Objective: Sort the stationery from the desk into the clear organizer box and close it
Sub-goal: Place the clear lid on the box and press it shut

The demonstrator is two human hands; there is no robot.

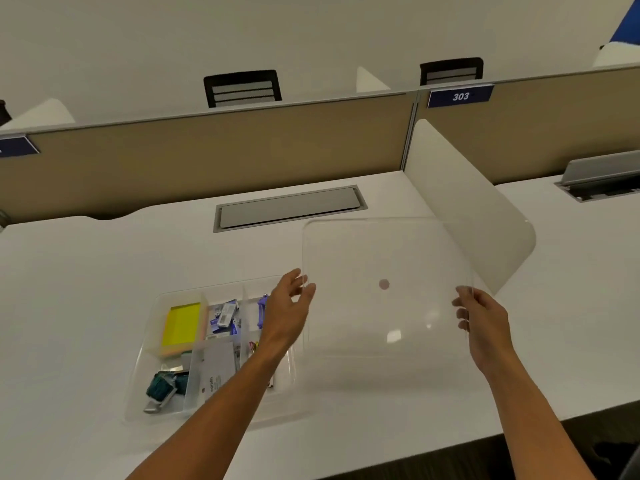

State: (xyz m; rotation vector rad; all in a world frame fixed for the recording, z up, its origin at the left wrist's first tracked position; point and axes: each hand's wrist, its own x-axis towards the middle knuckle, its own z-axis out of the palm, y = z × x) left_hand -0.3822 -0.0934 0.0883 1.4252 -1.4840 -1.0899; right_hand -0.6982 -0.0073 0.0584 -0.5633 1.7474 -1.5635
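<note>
Holding the clear lid point(384, 289) above the counter point(86, 271), right of the organizer box point(145, 358): left hand point(287, 313) and right hand point(481, 320) pinch opposite edges. Lid appears light, stiff, slippery; edge grip suits.

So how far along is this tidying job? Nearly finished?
Nearly. The sorting looks done: the yellow notepad and other small items sit in compartments of the clear organizer box, and no loose stationery shows on the desk. In hand now: the left hand and right hand grip the clear lid by its side edges, right of the box. Left: set it on the box.
</note>
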